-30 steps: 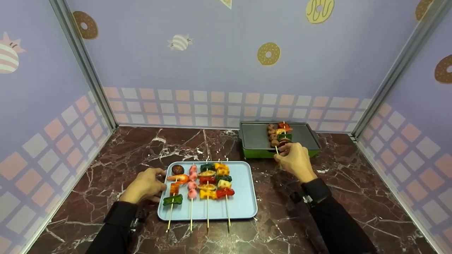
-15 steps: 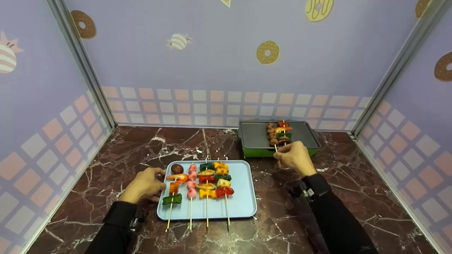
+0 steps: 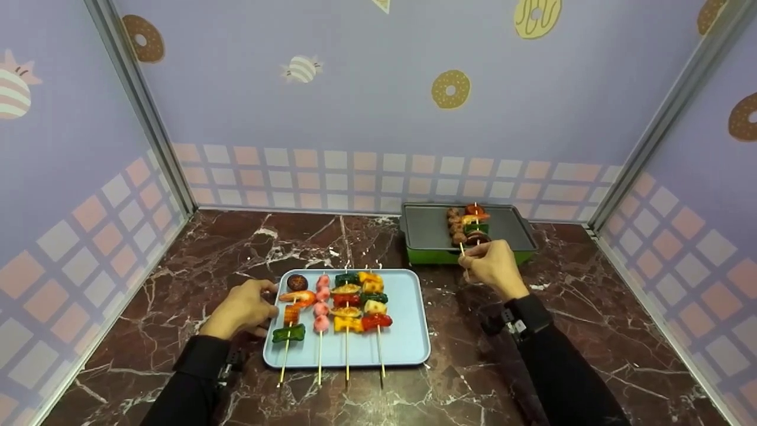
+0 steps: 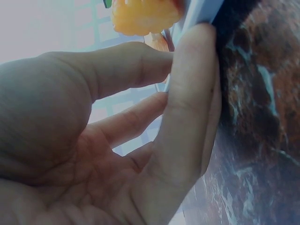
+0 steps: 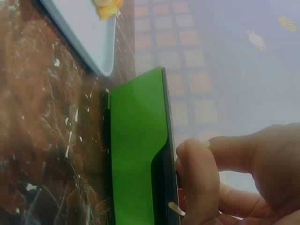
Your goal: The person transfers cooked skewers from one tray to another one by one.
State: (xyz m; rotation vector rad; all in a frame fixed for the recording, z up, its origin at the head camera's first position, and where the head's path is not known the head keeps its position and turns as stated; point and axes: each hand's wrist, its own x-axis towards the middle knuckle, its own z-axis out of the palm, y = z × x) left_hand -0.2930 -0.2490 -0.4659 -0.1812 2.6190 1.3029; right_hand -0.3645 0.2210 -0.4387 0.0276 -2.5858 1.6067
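beyond my fingers (image 4: 190,98) i've got a lavender back wall (image 3: 366,112), printed donuts (image 3: 450,89) and a striped candy (image 3: 302,68) on it, pink-and-white checked band (image 3: 331,177) along its foot. left wall (image 3: 71,112) and right wall (image 3: 698,148) flank my fingers, similar print. grey metal post (image 3: 148,112) in each back corner. countertop (image 3: 207,260) below my fingers: dark red-brown marble look, white-veined. pale glare (image 3: 408,405) on it, nearer me than my fingers.
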